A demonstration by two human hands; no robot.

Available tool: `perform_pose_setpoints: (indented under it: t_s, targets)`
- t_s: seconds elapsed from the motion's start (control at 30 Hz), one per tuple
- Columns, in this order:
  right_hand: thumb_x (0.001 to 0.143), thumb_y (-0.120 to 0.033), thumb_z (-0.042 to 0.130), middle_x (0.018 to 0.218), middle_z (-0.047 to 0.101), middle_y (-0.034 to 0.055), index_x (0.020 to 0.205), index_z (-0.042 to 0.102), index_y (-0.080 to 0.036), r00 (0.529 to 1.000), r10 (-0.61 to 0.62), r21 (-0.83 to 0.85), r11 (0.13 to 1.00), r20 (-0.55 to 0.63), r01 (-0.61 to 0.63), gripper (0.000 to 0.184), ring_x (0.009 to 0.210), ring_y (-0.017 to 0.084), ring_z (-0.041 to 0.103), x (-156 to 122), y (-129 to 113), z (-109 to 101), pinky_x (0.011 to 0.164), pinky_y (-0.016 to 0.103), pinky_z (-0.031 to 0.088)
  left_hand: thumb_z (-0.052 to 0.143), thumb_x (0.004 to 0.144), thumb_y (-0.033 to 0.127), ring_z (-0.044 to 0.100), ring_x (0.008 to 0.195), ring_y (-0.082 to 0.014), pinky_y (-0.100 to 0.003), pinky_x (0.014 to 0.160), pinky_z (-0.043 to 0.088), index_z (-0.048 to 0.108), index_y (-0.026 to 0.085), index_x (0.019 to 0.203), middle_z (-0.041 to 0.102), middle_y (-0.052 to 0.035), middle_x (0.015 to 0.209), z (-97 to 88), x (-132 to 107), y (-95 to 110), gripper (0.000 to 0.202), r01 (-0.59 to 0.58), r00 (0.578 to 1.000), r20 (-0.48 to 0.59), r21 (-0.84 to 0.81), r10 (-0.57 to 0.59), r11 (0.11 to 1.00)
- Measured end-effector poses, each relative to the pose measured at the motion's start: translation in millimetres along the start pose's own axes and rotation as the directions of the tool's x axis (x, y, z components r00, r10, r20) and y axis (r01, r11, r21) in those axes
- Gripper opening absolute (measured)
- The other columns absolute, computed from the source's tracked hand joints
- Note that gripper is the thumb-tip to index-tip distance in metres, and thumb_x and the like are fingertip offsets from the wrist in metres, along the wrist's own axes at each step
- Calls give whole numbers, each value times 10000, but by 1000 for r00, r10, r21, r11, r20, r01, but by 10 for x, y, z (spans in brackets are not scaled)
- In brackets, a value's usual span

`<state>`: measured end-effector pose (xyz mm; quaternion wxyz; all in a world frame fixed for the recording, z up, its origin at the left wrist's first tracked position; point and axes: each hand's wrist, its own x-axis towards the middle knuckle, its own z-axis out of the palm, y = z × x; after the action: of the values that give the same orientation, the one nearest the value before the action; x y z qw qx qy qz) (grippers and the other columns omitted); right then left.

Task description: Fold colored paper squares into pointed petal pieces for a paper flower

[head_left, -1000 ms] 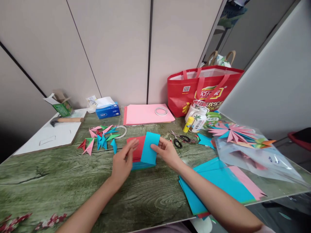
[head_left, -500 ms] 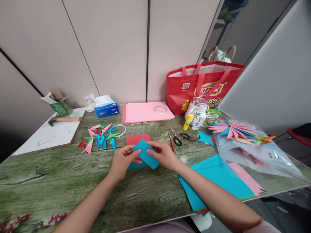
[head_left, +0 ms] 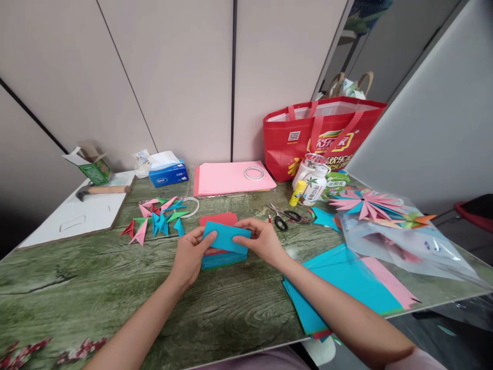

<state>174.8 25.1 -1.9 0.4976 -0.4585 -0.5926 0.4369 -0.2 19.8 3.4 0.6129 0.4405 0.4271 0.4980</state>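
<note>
Both my hands hold one small blue paper sheet (head_left: 225, 237) just above the table's middle. My left hand (head_left: 190, 254) pinches its left end, thumb on top. My right hand (head_left: 262, 240) grips its right end with fingers curled over the edge. Under the sheet lies a small stack of blue paper (head_left: 223, 259) with red sheets (head_left: 217, 219) on top, showing behind the held sheet.
Folded paper points (head_left: 157, 218) lie left of the stack beside a tape ring (head_left: 192, 207). Scissors (head_left: 283, 218), a glue stick (head_left: 295, 193) and a red bag (head_left: 321, 139) sit at the right. Large blue and pink sheets (head_left: 346, 288) overhang the near right edge. Pink paper (head_left: 231, 178) lies at the back.
The blue sheet, earlier held upright in my right hand alone, has been turned flat and level. My left hand has closed on its left end.
</note>
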Motion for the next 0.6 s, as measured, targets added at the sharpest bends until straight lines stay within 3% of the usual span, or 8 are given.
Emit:
perform_pose_setpoints:
  t_s: [0.37,0.6]
  targets:
    - [590,-254,713,662,650,-8,773,696,-181,1000,-6,10,1000,0,6,198,453,80,399,10,27,-3,426,205,305,716,618,316,662,623,-200,-306,567,551,663,125,763,717,-55,695,4,4,-5,245,3,999,-51,-26,-5,1000]
    - [590,-289,714,596,627,-17,781,709,-188,1000,-4,-16,1000,-15,4,215,432,83,361,15,48,-12,409,211,274,709,640,277,656,591,-177,-291,569,550,657,125,742,713,-40,664,1,-6,-11,190,16,1000,-24,-70,-17,997]
